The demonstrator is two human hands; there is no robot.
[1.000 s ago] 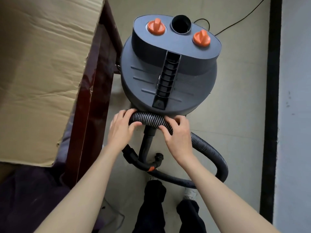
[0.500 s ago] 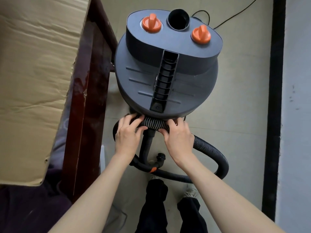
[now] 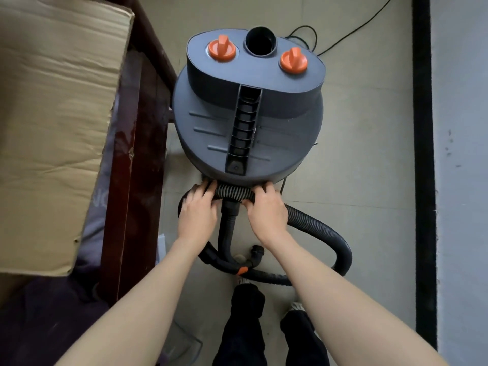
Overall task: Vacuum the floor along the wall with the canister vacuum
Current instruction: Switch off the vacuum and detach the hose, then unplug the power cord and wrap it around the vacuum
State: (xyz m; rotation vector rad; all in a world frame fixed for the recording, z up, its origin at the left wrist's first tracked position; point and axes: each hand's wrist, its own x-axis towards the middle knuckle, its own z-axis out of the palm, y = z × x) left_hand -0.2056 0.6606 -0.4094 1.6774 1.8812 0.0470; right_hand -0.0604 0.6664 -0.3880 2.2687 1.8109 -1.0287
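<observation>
A dark grey canister vacuum [image 3: 280,128] with two orange knobs and a round black port on top stands on the floor in front of me. Its ribbed black hose [image 3: 319,228] runs under the canister's near edge and loops round to the right. My left hand [image 3: 196,210] and my right hand [image 3: 266,211] both grip the hose section just below the canister, fingers curled over it. A rigid black tube [image 3: 228,228] with an orange collar hangs down between my hands.
A dark wooden furniture frame [image 3: 124,180] bearing a cardboard sheet [image 3: 50,122] stands close on the left. The grey wall [image 3: 462,154] with a black baseboard [image 3: 423,180] runs along the right. A thin black cord [image 3: 353,30] trails behind the canister. My feet stand below.
Both hands have slid further under the canister's near edge with the hose. The view has shifted, so the canister sits lower and further right in the frame.
</observation>
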